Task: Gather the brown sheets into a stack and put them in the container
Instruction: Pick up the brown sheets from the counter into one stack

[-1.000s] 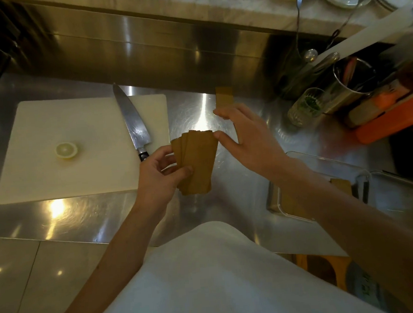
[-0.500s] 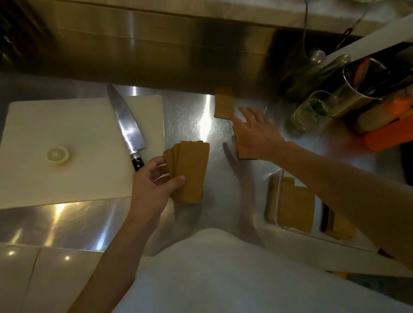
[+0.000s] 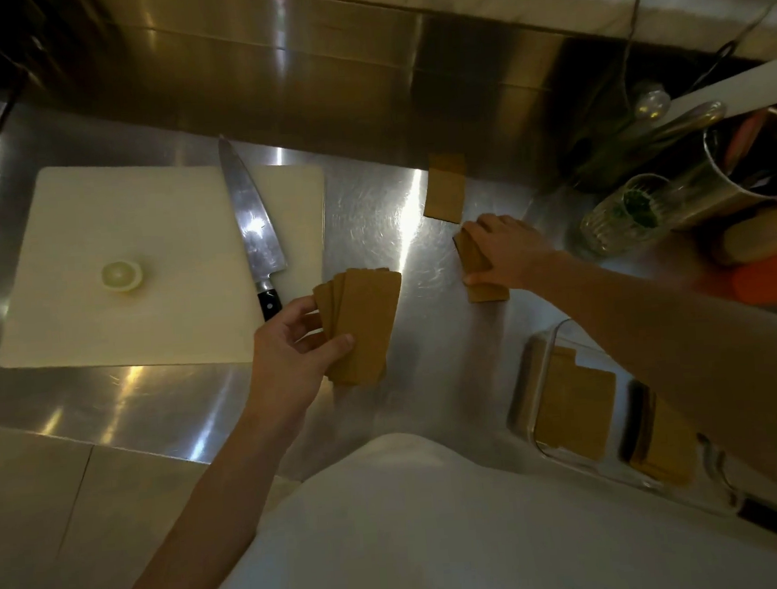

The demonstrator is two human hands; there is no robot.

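Note:
My left hand (image 3: 289,347) holds a fanned stack of brown sheets (image 3: 365,323) just above the steel counter, thumb on top. To the right, my right hand (image 3: 503,249) is closed on another brown sheet (image 3: 480,278) that lies on the counter, fingers curled over its far end. Behind it one more brown sheet (image 3: 444,189) lies alone near the back wall. A clear container (image 3: 532,376) at the lower right holds brown sheets, partly hidden under my right forearm.
A white cutting board (image 3: 120,230) at the left carries a large knife (image 3: 250,221) and a lemon slice (image 3: 121,275). At the right stand a glass with herbs (image 3: 624,213), a metal utensil pot (image 3: 736,168) and an orange object (image 3: 771,276).
My right hand has moved away from the fanned stack to the right and come down on a sheet on the counter, fingers now curled around it. My left hand kept its stack.

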